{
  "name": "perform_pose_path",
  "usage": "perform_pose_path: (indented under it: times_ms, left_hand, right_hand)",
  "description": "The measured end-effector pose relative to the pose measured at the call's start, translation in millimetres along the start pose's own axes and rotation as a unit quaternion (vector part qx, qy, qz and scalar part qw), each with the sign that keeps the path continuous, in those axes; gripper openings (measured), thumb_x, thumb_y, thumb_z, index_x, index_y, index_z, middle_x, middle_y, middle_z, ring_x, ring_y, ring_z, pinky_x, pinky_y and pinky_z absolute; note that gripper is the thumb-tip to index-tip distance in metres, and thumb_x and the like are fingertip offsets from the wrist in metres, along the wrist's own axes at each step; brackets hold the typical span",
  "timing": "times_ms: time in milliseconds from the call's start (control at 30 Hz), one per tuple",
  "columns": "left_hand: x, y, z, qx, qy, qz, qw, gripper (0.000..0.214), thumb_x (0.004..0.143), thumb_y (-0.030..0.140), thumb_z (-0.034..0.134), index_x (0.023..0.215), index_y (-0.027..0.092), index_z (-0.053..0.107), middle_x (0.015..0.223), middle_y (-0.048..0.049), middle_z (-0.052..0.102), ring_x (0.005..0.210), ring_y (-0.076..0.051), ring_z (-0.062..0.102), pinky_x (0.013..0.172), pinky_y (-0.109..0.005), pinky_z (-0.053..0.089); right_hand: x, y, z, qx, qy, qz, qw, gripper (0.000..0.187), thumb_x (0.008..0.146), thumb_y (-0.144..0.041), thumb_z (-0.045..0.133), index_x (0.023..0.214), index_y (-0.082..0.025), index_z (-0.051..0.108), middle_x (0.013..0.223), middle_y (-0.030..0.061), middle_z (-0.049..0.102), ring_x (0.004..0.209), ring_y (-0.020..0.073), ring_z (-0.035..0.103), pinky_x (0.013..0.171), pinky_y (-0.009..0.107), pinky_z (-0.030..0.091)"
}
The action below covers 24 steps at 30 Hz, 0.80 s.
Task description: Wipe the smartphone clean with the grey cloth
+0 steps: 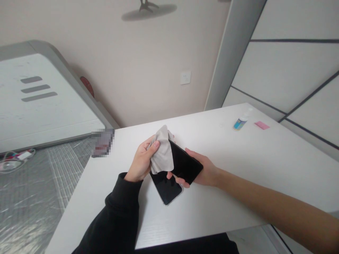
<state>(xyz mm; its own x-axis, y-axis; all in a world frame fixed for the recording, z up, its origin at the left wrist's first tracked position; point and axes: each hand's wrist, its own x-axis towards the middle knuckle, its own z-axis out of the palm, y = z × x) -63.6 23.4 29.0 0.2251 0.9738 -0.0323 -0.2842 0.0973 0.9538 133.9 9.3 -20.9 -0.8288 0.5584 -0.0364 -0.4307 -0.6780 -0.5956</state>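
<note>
Pinched under the thumb of my left hand (141,158) is a grey cloth (162,151), draped over the far end of a black smartphone (185,164). My right hand (202,169) grips that phone by its near end, fingers along both edges, its dark screen tilted up. Below them a second smartphone (168,188), dark-screened with a clear edge around it, lies flat on the white table (212,208). Its upper part is hidden by the cloth and my hands.
Toward the table's far right stand a small bottle with a blue label (240,122) and a pink slip (262,125) lying flat. A blurred-out item (102,143) sits at the left edge. Behind are a wall with a socket (185,77) and a panelled cabinet (288,74).
</note>
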Motion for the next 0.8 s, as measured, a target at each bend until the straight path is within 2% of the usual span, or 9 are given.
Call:
perform_pose_path:
  times_ms: [167, 267, 400, 533, 633, 733, 800]
  left_hand:
    - [5.9, -7.7, -2.9, 0.007, 0.091, 0.024, 0.996, 0.062, 0.075, 0.067, 0.076, 0.108, 0.015, 0.075, 0.105, -0.0099, 0.079, 0.096, -0.026, 0.072, 0.083, -0.032, 0.056]
    - [9.0, -10.8, -7.5, 0.034, 0.109, 0.026, 0.993, 0.054, 0.075, 0.063, 0.077, 0.097, 0.014, 0.075, 0.096, -0.008, 0.079, 0.092, -0.026, 0.071, 0.082, -0.032, 0.055]
    - [9.4, -8.9, -13.0, 0.11, 0.066, 0.012, 0.992, 0.046, 0.078, 0.061, 0.074, 0.089, 0.016, 0.073, 0.084, -0.0041, 0.076, 0.079, -0.021, 0.069, 0.071, -0.028, 0.052]
    - [9.1, -4.9, -12.5, 0.174, 0.064, 0.031, 0.982, 0.047, 0.08, 0.059, 0.073, 0.101, 0.016, 0.073, 0.098, -0.0064, 0.076, 0.087, -0.021, 0.068, 0.074, -0.027, 0.051]
    - [10.2, -4.8, -11.8, 0.211, 0.107, 0.071, 0.969, 0.046, 0.078, 0.054, 0.076, 0.106, 0.018, 0.07, 0.098, -0.0053, 0.075, 0.085, -0.019, 0.067, 0.071, -0.026, 0.05]
    - [11.4, -5.9, -13.8, 0.248, 0.158, 0.111, 0.949, 0.035, 0.077, 0.05, 0.076, 0.09, 0.019, 0.068, 0.092, -0.0032, 0.072, 0.082, -0.017, 0.064, 0.069, -0.024, 0.048]
    - [11.4, -5.1, -15.4, 0.259, 0.163, 0.118, 0.945, 0.03, 0.079, 0.047, 0.075, 0.083, 0.018, 0.069, 0.089, -0.0031, 0.072, 0.084, -0.018, 0.063, 0.072, -0.025, 0.048]
  right_hand:
    - [-1.3, -10.5, 5.6, 0.007, 0.027, -0.038, 0.999, 0.051, 0.1, -0.057, 0.042, 0.125, -0.015, 0.058, 0.099, 0.0174, 0.075, 0.065, 0.0192, 0.061, 0.057, 0.029, 0.04]
    - [-1.8, -15.8, 6.1, -0.001, 0.031, -0.041, 0.999, 0.05, 0.1, -0.057, 0.043, 0.124, -0.016, 0.058, 0.099, 0.0172, 0.075, 0.065, 0.0188, 0.06, 0.057, 0.028, 0.04]
    - [0.9, -11.2, -1.8, -0.038, 0.025, -0.02, 0.999, 0.059, 0.101, -0.059, 0.039, 0.119, -0.009, 0.063, 0.101, 0.0197, 0.075, 0.065, 0.0194, 0.062, 0.055, 0.029, 0.044]
    - [3.7, -1.5, -10.7, -0.083, 0.004, 0.017, 0.996, 0.068, 0.104, -0.062, 0.03, 0.113, -0.005, 0.067, 0.101, 0.0194, 0.075, 0.062, 0.0176, 0.063, 0.057, 0.03, 0.049]
    - [4.2, 2.1, -13.3, -0.09, 0.006, 0.022, 0.996, 0.071, 0.104, -0.062, 0.026, 0.112, -0.005, 0.068, 0.099, 0.0182, 0.075, 0.062, 0.0167, 0.063, 0.058, 0.03, 0.051]
    - [4.1, 1.9, -13.2, -0.094, 0.016, 0.011, 0.995, 0.07, 0.104, -0.062, 0.029, 0.111, -0.005, 0.069, 0.097, 0.0177, 0.075, 0.062, 0.017, 0.063, 0.058, 0.03, 0.051]
    - [3.9, 0.4, -12.2, -0.089, 0.025, -0.003, 0.996, 0.067, 0.103, -0.061, 0.033, 0.113, -0.005, 0.068, 0.1, 0.0187, 0.076, 0.062, 0.0177, 0.064, 0.057, 0.03, 0.05]
